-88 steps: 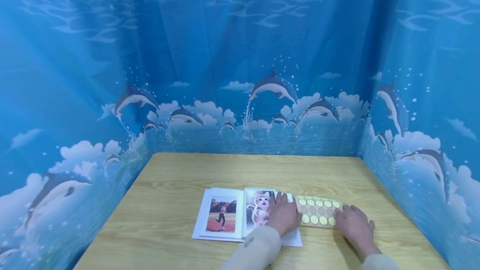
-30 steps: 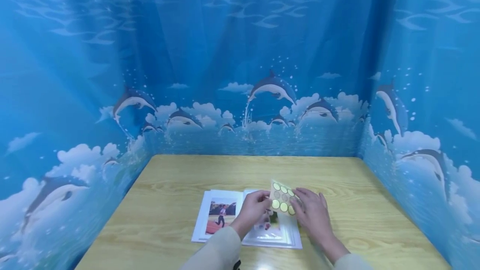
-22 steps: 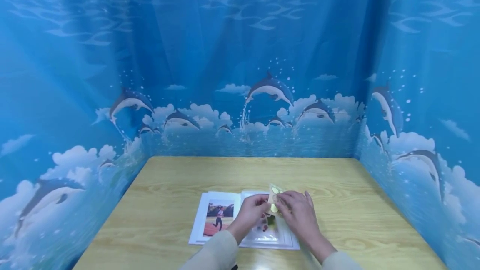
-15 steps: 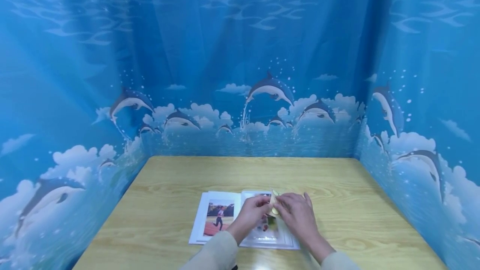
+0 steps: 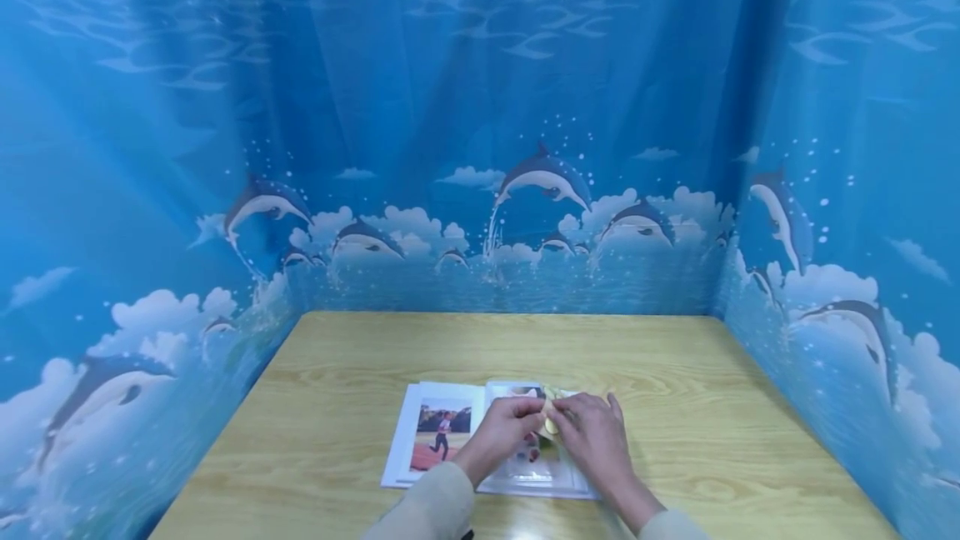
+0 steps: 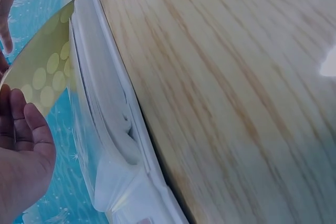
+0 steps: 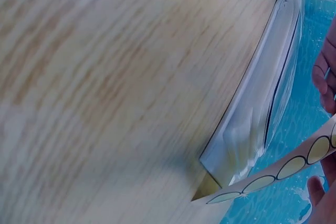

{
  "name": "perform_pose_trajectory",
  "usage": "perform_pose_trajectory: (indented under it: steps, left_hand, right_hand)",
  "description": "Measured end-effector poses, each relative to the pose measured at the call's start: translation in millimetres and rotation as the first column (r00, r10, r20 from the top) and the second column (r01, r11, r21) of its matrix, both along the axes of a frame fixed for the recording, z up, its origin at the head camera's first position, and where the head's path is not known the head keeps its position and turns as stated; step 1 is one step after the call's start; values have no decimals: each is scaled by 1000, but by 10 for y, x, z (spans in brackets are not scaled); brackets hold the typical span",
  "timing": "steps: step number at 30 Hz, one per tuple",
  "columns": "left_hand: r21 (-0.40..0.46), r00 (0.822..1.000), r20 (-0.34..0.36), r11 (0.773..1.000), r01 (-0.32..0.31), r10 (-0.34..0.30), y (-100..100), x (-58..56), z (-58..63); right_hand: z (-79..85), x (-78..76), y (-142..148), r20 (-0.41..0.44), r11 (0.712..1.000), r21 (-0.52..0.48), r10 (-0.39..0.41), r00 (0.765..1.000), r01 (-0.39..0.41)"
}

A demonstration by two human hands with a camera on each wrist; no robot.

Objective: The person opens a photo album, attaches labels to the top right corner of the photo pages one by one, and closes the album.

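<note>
A strip-shaped sheet of round gold stickers (image 5: 551, 422) is held up over the right page of an open photo album (image 5: 397, 465). In the head view the sheet is mostly hidden by the fingers. My left hand (image 5: 501, 433) pinches its near-left end between thumb and fingers. My right hand (image 5: 598, 438) pinches the same end from the other side, fingertips close to the left ones. The left wrist view shows the sheet (image 6: 42, 64) bent in a curve, and the right wrist view shows rows of circles along the sheet (image 7: 275, 174).
A photo of a runner (image 5: 441, 433) fills the album's left page; a kitten photo (image 5: 534, 450) lies under clear plastic on the right, partly covered by the hands. The album lies on a wooden table (image 5: 337, 407). A blue dolphin-print curtain (image 5: 420, 148) surrounds it.
The sticker sheet has been lifted from the table right of the album and brought over the right page. It has turned nearly edge-on, and the right fingertips have closed in on the left ones.
</note>
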State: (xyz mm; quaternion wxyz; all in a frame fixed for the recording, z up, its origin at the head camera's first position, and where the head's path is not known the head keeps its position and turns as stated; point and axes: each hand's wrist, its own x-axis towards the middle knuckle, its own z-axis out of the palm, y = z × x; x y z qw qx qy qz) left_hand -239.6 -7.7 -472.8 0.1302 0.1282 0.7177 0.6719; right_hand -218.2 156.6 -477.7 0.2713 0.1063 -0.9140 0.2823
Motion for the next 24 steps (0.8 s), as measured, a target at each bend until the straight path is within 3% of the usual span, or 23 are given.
perform_pose_trajectory:
  steps: [7,17,24]
  left_hand:
    - [-20,1000,-23,1000,-15,14,7,13,10]
    - [-8,1000,6,1000,-1,1,11,17,-21]
    - [-25,1000,-17,1000,3,-3,5,8,-30]
  right_hand:
    - [-25,6,-23,-34,999,36,-26,999,28]
    - [-32,18,-14,-51,999,40,-30,998,32]
    - [-48,8,15,-4,999,-19,-39,999,38]
